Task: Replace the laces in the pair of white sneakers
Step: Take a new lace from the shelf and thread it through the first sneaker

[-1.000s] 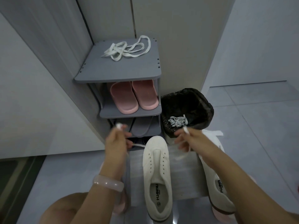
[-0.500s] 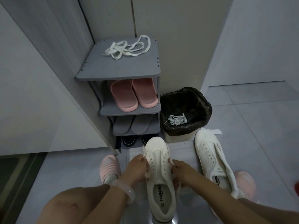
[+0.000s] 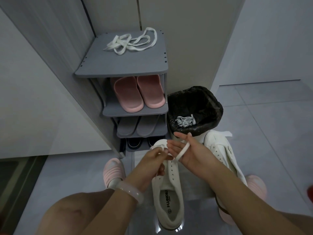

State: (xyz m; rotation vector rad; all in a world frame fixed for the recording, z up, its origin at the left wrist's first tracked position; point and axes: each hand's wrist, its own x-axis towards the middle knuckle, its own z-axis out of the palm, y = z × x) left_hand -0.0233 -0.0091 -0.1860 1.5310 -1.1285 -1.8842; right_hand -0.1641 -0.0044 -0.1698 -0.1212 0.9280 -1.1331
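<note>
Both hands have lifted off the sneaker (image 3: 167, 189): left hand (image 3: 150, 162) pinches the lace (image 3: 183, 150), right hand (image 3: 188, 150) open beneath it.

Right sneaker (image 3: 221, 150) partly behind the forearm, dark shoes (image 3: 135, 143) on lowest shelf mostly hidden
</note>
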